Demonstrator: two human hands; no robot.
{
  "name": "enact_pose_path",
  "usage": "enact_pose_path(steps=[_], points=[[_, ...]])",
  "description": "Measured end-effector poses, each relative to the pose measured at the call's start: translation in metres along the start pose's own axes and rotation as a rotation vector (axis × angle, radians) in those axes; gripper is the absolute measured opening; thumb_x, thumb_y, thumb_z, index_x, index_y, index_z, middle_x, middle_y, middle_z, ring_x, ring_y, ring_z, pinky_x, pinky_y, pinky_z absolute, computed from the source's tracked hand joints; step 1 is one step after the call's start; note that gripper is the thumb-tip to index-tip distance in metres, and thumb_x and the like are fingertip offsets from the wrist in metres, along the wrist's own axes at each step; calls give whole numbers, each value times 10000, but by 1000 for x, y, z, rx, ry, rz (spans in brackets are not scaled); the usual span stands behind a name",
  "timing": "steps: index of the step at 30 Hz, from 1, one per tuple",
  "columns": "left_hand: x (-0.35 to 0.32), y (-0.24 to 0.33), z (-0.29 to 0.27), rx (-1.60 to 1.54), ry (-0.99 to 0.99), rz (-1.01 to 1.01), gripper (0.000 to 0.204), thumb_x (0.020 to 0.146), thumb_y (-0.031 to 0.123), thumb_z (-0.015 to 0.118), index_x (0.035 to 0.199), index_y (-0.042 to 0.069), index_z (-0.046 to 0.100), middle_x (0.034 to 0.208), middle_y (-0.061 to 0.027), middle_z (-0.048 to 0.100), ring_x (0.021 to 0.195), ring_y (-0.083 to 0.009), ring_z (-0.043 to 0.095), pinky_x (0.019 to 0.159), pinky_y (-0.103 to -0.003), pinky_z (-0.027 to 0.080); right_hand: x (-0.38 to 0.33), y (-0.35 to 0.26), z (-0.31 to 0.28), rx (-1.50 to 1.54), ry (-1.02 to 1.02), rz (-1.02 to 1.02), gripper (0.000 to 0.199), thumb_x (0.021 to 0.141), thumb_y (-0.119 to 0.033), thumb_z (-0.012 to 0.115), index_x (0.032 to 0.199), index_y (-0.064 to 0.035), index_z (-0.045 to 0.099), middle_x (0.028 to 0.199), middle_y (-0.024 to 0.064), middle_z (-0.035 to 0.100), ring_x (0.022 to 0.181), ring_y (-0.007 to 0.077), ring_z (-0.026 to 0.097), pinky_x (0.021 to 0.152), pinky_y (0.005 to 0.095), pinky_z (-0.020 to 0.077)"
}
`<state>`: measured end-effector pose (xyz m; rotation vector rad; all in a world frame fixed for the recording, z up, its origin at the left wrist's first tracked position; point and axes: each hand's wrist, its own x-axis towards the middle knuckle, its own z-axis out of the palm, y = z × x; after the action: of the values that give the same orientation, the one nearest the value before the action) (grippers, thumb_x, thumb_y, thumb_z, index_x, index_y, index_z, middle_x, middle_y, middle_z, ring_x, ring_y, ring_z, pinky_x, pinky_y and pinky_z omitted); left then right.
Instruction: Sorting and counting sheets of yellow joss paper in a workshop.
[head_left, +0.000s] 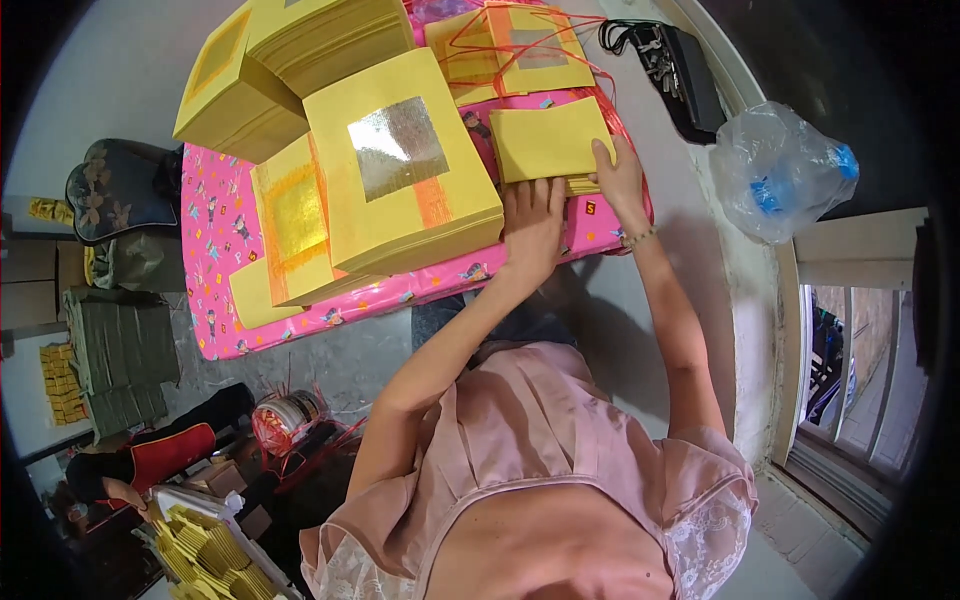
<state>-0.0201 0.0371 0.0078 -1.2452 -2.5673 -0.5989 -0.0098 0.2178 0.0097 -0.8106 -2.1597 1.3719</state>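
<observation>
On the pink table cloth [300, 330] with little cartoon pictures lies a small stack of plain yellow paper [548, 140], close to the far right edge. Both hands are on it. The left hand [533, 225] lies flat with its fingers stretched out, pressing on the near edge of the stack. The right hand [620, 180] grips the right side of the stack, fingers curled over the edge. Just to the left sits a big yellow stack with a silver foil square [400, 150] on top. Behind it lie 2 more tall yellow stacks [290, 60]. A clear plastic bag [780, 170] rests on the ledge to the right, well apart from the hands.
</observation>
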Motion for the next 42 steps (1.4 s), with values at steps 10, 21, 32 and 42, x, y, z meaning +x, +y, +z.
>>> enact_pose_path(steps=[10, 21, 32, 42], points=[[-4, -1, 4, 22, 16, -4, 755, 710, 113, 707, 1399, 11, 414, 1359, -204, 441, 1265, -379, 415, 1106, -502, 296, -9, -1, 8, -367, 167, -257, 297, 960, -301, 528, 1021, -11, 524, 805, 276, 647, 763, 472, 626, 655, 555, 456], [-11, -3, -2, -258, 51, -35, 737, 721, 62, 706, 1388, 4, 397, 1390, -223, 348, 1307, -429, 340, 1086, -535, 299, -9, 1, 7, -389, 108, -271, 262, 971, -262, 512, 1035, -11, 475, 756, 265, 631, 728, 468, 617, 620, 555, 445], [7, -7, -5, -100, 61, -32, 744, 833, 289, 687, 1457, 49, 360, 1479, -245, 288, 1376, -479, 235, 1136, -562, 195, -7, -5, -2, -387, 53, -279, 268, 963, -267, 539, 1041, -18, 477, 768, 255, 636, 755, 466, 623, 622, 547, 457], [1, -9, -3, 22, -40, -37, 851, 788, 336, 721, 1483, 56, 315, 1481, -259, 299, 1377, -496, 242, 1130, -576, 211, 0, -14, -22, -668, -114, -607, 444, 962, -252, 574, 1346, -39, 513, 1418, 184, 458, 1299, 348, 437, 1086, 418, 340]])
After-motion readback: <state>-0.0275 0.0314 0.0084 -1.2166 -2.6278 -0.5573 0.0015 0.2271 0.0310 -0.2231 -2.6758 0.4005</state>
